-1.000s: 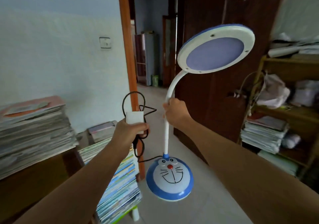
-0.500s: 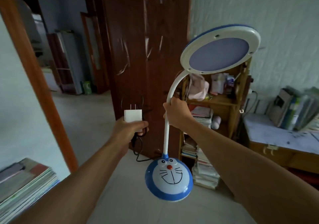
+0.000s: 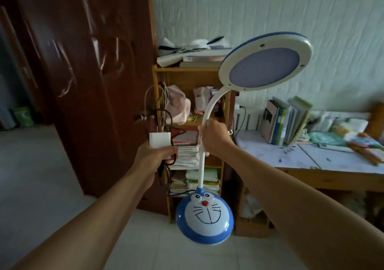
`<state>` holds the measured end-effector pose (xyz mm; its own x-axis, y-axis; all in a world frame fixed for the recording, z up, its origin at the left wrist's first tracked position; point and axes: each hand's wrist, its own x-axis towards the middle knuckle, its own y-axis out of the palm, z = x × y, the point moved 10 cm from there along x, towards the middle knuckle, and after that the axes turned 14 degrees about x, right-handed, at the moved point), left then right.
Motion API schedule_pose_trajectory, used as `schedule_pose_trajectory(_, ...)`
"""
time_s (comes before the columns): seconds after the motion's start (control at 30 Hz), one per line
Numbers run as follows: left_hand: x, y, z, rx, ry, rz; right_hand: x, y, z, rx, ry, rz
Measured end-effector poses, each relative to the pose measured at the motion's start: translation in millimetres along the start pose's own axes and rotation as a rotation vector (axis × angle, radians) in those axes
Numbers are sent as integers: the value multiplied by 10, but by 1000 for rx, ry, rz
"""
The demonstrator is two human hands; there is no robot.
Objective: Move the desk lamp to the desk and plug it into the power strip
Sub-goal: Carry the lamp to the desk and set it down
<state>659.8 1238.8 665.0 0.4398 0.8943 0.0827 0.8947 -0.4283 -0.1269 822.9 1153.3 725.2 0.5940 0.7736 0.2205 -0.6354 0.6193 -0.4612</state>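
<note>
The desk lamp (image 3: 204,217) has a blue and white cartoon-cat base, a white bendy neck and a round head (image 3: 265,61). It hangs in the air, above the floor. My right hand (image 3: 214,136) grips the neck about halfway up. My left hand (image 3: 155,155) holds the white plug adapter (image 3: 160,139) with the bunched black cord (image 3: 166,165) dangling below. The desk (image 3: 291,157), with a whitish top, stands at the right against the wall. A white plug (image 3: 239,106) with a black wire sits at the wall behind the desk; I see no power strip.
A wooden bookshelf (image 3: 191,124) crammed with papers and bags stands straight ahead. A dark brown wardrobe (image 3: 83,72) fills the left. Upright books (image 3: 284,120) and clutter (image 3: 363,143) cover the desk's back and right. The floor is pale tile (image 3: 41,186).
The view has swung right, from the doorway and stacked books to the bookshelf and desk. Both hands keep the same grips on the lamp and adapter.
</note>
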Motion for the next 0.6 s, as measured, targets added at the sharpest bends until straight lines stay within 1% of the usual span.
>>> schedule_pose_trajectory(0.1,291,523,-12,-44,-8,35,371,-342,-252,-5,-20,-4)
schedule_pose_trajectory(0.17,521,920,-11,-60,-32,40,692,-589,-496,40,8,0)
schedule_pose_trajectory(0.27,777,1326,-39,-71,-33,57,995,-825,-714,40,26,9)
schedule_pose_trajectory(0.43,1232,2071,53,-62,-54,75,1559,-1286,-1193,-32,30,-14)
schedule_pose_trajectory(0.53,1483,2413,162,-41,-87,86,1843,-1448,-1488,-5,58,-22)
schedule_pose_trajectory(0.6,1676,2655,203,-12,-85,125,2035,-1553,-1698,5,90,-40)
